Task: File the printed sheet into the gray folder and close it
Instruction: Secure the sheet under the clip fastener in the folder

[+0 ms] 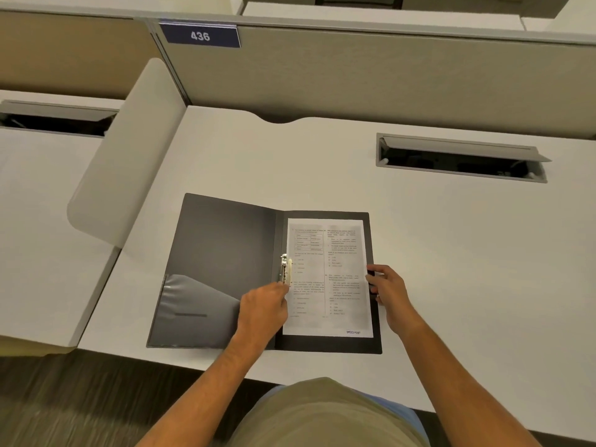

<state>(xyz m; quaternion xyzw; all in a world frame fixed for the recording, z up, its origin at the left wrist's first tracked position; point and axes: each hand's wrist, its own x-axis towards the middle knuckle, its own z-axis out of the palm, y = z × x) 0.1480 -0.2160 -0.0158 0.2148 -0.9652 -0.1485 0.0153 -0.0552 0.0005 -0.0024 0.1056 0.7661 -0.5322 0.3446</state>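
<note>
The gray folder [222, 253] lay open flat on the white desk [451, 253], w/ the printed sheet [325, 275] resting on its right-hand panel, upright and roughly square to the edges. The left hand [263, 309] sat at the sheet's left margin, fingers curled in at the lower end of the metal clip [285, 269] along the spine; the fingertips were tucked out of sight behind the knuckles, so whether they pinched the clip or just pressed it couldn't be told. The right hand [388, 293] was at the sheet's right edge, fingers bent over the paper and the folder's edge (thumb hidden, so the grip itself was unclear). Print on the sheet was too blurred to read, apart from "SPEED POST" at the bottom corner. The left panel carried a clear pocket [196, 308] in its lower part. Behind, a partition bore a blue plate [200, 35] marked 436. Both forearms were cut off by the bottom of the frame.
</note>
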